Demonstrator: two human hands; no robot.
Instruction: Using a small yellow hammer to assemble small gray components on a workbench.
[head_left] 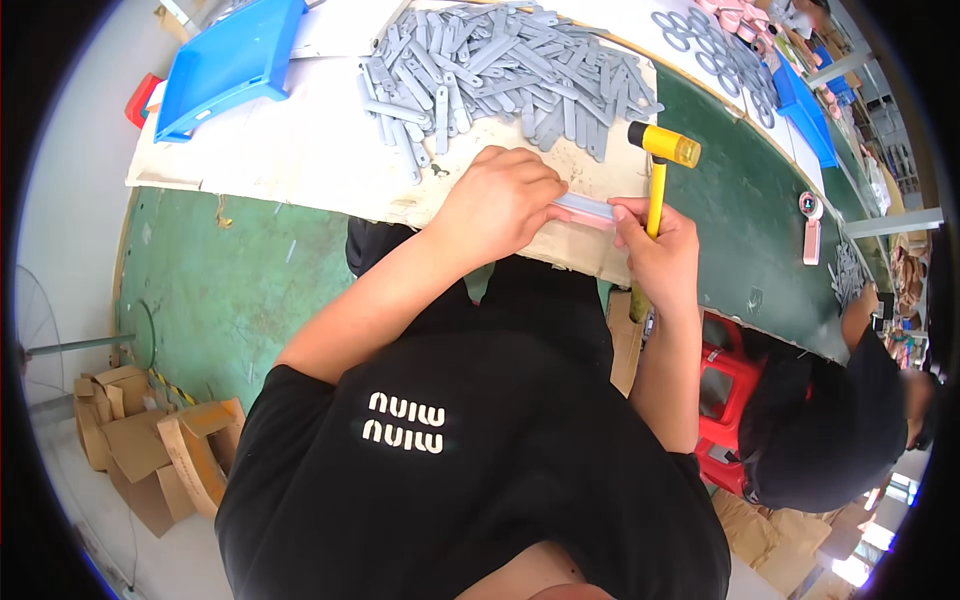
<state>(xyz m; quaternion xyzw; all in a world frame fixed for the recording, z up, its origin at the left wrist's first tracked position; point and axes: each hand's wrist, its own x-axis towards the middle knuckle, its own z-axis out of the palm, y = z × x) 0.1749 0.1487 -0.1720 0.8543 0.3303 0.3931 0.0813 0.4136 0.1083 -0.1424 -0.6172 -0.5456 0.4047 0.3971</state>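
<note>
Head view: left hand (497,203) presses down on a pale pink-and-grey strip (585,209) at the table (300,150) edge, right hand (660,255) pinches its end, gripping a yellow mallet (658,165) too. Grey pieces (500,70) piled high (plenty left, I'd say).

A long green surface (240,290) runs across the room over a pale grey floor (70,180); folded cardboard boxes (150,450) lie beside it, a red stool (725,385) nearby.
</note>
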